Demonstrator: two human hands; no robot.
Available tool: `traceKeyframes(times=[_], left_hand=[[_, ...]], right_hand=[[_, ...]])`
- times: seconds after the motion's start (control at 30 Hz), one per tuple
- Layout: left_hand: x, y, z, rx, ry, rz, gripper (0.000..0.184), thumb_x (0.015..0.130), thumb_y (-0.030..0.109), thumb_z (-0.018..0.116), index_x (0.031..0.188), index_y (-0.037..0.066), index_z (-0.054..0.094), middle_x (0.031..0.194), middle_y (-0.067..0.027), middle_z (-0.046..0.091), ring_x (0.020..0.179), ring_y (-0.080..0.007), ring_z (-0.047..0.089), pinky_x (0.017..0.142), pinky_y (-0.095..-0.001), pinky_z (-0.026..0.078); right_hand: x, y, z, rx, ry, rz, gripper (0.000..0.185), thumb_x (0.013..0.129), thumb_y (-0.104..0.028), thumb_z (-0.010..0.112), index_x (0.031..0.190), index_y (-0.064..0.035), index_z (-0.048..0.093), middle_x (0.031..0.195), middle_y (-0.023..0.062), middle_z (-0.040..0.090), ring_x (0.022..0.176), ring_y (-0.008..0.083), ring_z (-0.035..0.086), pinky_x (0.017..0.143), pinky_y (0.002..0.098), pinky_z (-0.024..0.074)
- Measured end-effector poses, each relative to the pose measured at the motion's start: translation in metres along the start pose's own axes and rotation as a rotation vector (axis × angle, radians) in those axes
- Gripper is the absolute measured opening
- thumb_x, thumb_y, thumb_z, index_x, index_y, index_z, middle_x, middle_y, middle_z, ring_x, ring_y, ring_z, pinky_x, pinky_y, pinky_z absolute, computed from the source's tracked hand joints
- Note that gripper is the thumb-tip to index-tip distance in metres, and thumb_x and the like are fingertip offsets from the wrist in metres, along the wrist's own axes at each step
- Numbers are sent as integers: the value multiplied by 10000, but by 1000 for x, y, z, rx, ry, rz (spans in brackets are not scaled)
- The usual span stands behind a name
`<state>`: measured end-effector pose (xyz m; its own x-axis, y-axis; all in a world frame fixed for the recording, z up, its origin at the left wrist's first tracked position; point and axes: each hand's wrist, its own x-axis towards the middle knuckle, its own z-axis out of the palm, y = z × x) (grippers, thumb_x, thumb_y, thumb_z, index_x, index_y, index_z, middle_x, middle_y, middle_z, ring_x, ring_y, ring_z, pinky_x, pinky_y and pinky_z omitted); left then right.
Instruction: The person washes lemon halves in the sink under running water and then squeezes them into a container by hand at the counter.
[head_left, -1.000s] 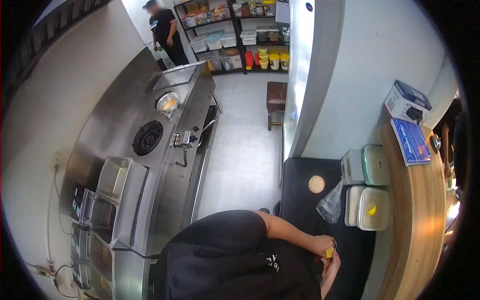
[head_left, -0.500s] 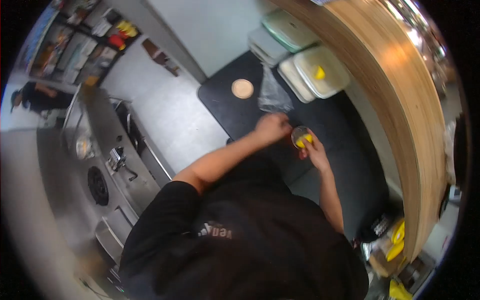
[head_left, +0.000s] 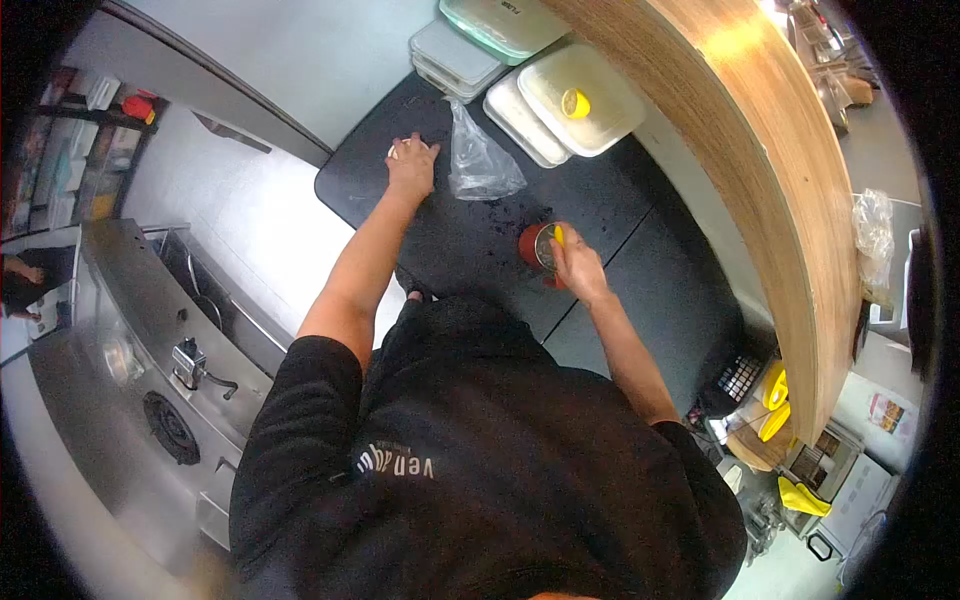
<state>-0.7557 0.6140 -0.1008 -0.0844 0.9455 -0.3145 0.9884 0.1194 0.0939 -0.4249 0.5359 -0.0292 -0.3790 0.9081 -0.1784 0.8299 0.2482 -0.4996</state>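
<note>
My left hand [head_left: 410, 168] reaches to the far left of the black table, its fingers curled over the round pale wooden disc [head_left: 397, 150], most of which they hide. My right hand [head_left: 582, 268] is wrapped round a glass with red contents [head_left: 531, 244] above the middle of the table. A yellow piece, apparently lemon [head_left: 559, 234], shows at the glass's rim by my thumb. Between my hands lies a clear plastic bag [head_left: 480, 160], limp on the table. Small dark specks are scattered near the glass.
A half lemon [head_left: 575, 103] sits in a pale plastic container [head_left: 625, 130] at the back. Lidded containers [head_left: 455, 55] stand beside it. A curved wooden counter [head_left: 790, 200] bounds the right. A steel sink counter [head_left: 130, 270] runs on the left, with another person [head_left: 35, 280] there.
My left hand has moved from beside the glass out to the wooden disc, taking hold of it. My right hand still holds the glass, now tilted differently. The whole view has shifted.
</note>
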Motion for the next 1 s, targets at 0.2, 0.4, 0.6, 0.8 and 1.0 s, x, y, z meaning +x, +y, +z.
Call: traceKeyframes(times=[0.2, 0.4, 0.6, 0.8, 1.0], left_hand=[[10, -26, 13, -133, 73, -80, 668, 681, 151, 769, 1280, 243, 488, 1237, -160, 420, 1162, -423, 458, 934, -514, 475], [-22, -33, 8, -799, 201, -143, 853, 689, 213, 787, 1410, 174, 332, 1234, -181, 446, 1053, -391, 564, 851, -428, 521], [-94, 6, -46, -2087, -136, -27, 583, 907, 281, 615, 1362, 78, 312, 1196, -210, 519, 1091, -382, 582, 934, -446, 524], [-126, 33, -51, -2210, -245, 69, 589, 917, 373, 589, 1324, 10, 366, 1196, -255, 536, 1135, -384, 567, 970, -437, 499], [-150, 44, -42, -2060, -281, 84, 637, 906, 402, 585, 1325, -41, 404, 1199, -208, 569, 1112, -294, 582, 949, -376, 499]], right_hand=[[9, 15, 19, -131, 85, 64, 331, 949, -324, 512, 1012, -3, 561, 775, 265, 646, 696, 439, 634, 656, 507, 522], [13, 4, -6, 314, -1, 314, 422, 942, -364, 553, 1076, 34, 506, 719, 190, 649, 555, 370, 634, 523, 463, 512], [4, 24, -3, 572, -160, 196, 481, 946, -298, 562, 1279, 13, 406, 736, 127, 637, 550, 302, 637, 607, 425, 526], [2, 24, 6, 210, 68, -140, 382, 942, -264, 542, 1241, -34, 479, 733, 198, 656, 612, 344, 663, 637, 442, 527], [2, 3, -6, 121, 8, -22, 377, 943, -342, 512, 1026, 14, 601, 617, 192, 637, 586, 367, 648, 662, 463, 523]])
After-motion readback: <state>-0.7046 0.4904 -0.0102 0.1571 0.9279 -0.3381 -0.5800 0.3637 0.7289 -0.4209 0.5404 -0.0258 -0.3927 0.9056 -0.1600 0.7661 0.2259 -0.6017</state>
